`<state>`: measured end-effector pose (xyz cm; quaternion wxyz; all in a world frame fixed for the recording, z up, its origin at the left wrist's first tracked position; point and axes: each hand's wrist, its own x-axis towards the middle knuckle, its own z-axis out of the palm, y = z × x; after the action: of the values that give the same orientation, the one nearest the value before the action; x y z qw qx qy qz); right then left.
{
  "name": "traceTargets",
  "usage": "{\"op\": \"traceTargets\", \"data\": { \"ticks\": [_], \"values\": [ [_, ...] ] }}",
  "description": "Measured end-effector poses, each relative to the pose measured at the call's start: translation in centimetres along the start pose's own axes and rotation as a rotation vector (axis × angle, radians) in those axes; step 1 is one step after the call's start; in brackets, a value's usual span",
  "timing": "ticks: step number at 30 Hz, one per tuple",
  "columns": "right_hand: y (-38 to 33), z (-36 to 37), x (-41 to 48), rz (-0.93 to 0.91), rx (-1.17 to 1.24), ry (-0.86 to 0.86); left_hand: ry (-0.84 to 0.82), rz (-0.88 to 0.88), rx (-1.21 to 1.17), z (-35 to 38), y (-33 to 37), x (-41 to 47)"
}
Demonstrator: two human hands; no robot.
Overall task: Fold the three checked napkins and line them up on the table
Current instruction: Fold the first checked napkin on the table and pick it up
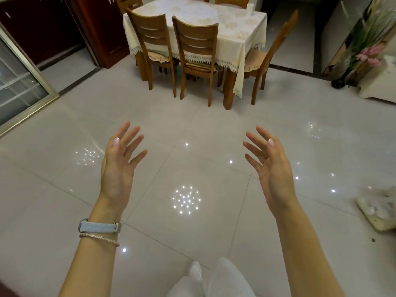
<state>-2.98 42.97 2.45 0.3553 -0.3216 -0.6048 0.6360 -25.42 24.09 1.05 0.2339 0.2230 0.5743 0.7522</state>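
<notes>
My left hand [120,166] and my right hand [270,168] are both raised in front of me above a glossy tiled floor, palms turned inward, fingers spread, holding nothing. A watch with a pale blue strap and a thin bracelet circle my left wrist. Ahead stands a dining table [242,39] covered by a cream lace-edged cloth, well beyond my hands. No checked napkins show anywhere in view.
Wooden chairs [195,52] are pushed in around the table. A sliding glass door [19,82] is at the left, dark cabinets behind it. At the right are a tall vase with flowers [364,46], white furniture and a mat [379,209] on the floor.
</notes>
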Motion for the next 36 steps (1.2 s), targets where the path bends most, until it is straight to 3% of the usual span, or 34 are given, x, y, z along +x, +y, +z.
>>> {"op": "traceTargets", "data": {
  "ticks": [23,36],
  "values": [
    [-0.9,10.6,45.8,-0.043,0.002,-0.225,0.172,0.094,-0.021,6.3,-2.1,40.6],
    [1.5,22.3,67.9,-0.044,0.022,-0.218,0.165,0.099,-0.011,2.4,-4.4,65.4]
  ]
}}
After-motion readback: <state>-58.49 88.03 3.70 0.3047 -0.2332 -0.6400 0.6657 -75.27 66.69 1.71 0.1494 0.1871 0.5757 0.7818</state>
